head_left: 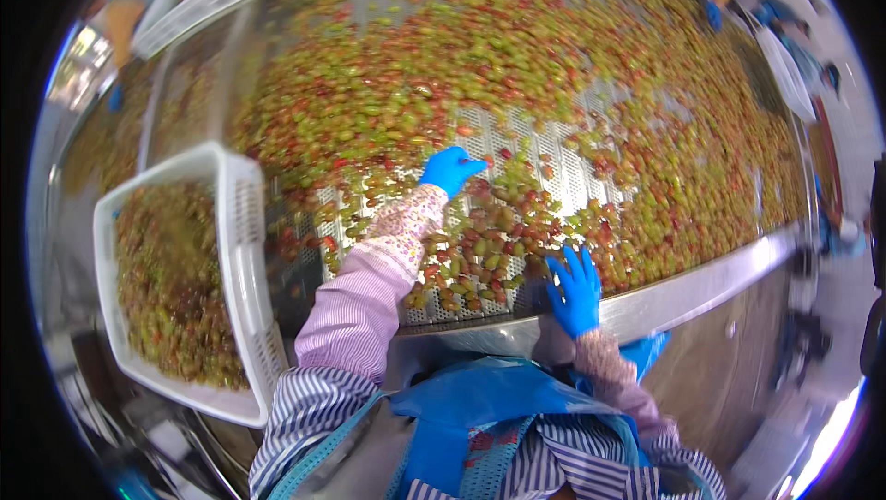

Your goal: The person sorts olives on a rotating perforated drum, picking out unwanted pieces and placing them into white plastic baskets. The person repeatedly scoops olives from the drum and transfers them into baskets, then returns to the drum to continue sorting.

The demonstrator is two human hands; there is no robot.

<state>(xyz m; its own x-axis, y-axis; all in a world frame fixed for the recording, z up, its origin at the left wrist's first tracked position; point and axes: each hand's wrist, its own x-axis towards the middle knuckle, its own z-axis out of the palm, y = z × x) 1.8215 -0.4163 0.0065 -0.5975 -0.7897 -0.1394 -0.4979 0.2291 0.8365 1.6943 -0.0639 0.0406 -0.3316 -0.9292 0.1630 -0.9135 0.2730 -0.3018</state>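
Note:
My left hand, in a blue glove, reaches over a perforated metal sorting table. Its fingers are bent together beside a small red fruit; whether they grip one is hidden. My right hand, also gloved in blue, has its fingers spread at the table's near edge, touching or just above the fruit there. Between the two hands lies a loose group of small oval fruits, green, reddish and brownish. A much denser layer of the same fruits covers the table beyond my left hand.
At my left stands a white plastic crate full of darker fruit. Another white crate is at the far left. A raised metal rim borders the table. Blue-gloved co-workers' hands show at the far side.

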